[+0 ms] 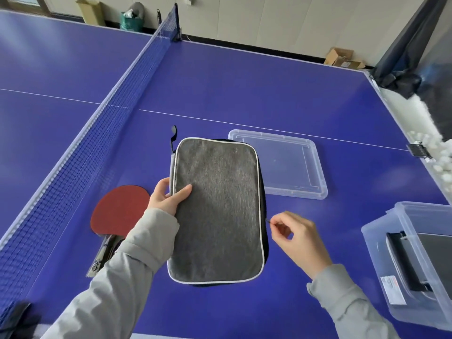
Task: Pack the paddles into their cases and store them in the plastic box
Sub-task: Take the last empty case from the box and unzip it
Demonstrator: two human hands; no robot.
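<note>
A grey paddle case (220,206) with white piping lies flat on the blue table in front of me. My left hand (167,195) grips its left edge, thumb on top. My right hand (293,232) pinches the small zipper pull (268,221) at the case's right edge. A red-faced paddle (117,209) lies on the table left of the case, its handle partly under my left sleeve. The clear plastic box (401,270) stands at the right edge of view with a dark case inside. Its clear lid (315,167) lies flat beyond the grey case.
The blue net (115,104) runs along the left of the work area. A black ball-catching net with several white balls (430,143) sits at the table's right end. Cardboard boxes and a green bag stand on the floor beyond the table.
</note>
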